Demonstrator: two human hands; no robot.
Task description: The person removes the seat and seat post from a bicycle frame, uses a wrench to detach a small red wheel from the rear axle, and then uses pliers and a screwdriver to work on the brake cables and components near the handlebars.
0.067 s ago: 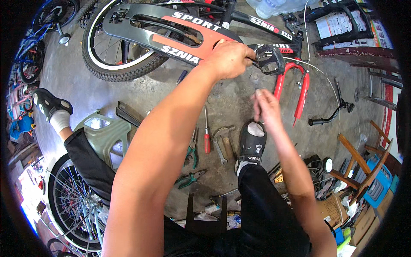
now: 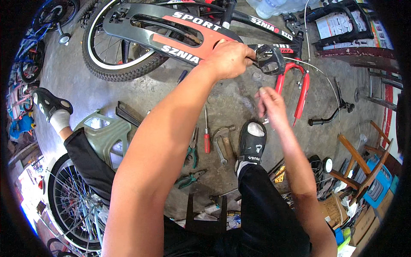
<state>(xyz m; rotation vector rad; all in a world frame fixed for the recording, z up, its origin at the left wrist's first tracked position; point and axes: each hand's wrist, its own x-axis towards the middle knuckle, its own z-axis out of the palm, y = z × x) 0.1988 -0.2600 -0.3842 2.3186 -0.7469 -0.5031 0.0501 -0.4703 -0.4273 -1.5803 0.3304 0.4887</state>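
Note:
A bicycle with a black and orange chain guard [image 2: 185,28] lies on its side across the far floor. My left hand [image 2: 229,60] is closed at the guard's right end, around the crank arm, which it mostly hides. Just right of its fingers is a black pedal [image 2: 270,61]. Below the pedal, near the red fork [image 2: 303,92], my right hand [image 2: 271,104] is raised with its fingers curled together. A faint blur shows beside its fingertips; what it holds, if anything, cannot be made out.
Between my feet lie a red-handled screwdriver [image 2: 207,142], green-handled pliers [image 2: 191,178], a wrench [image 2: 221,152] and a hammer [image 2: 228,143]. A grey-green plastic stool [image 2: 105,135] stands left. Right are black handlebars [image 2: 332,113] and a wooden stool [image 2: 355,160].
My right hand has shifted slightly right and down, and the blur by its fingertips has changed. My left hand and the bicycle stay put.

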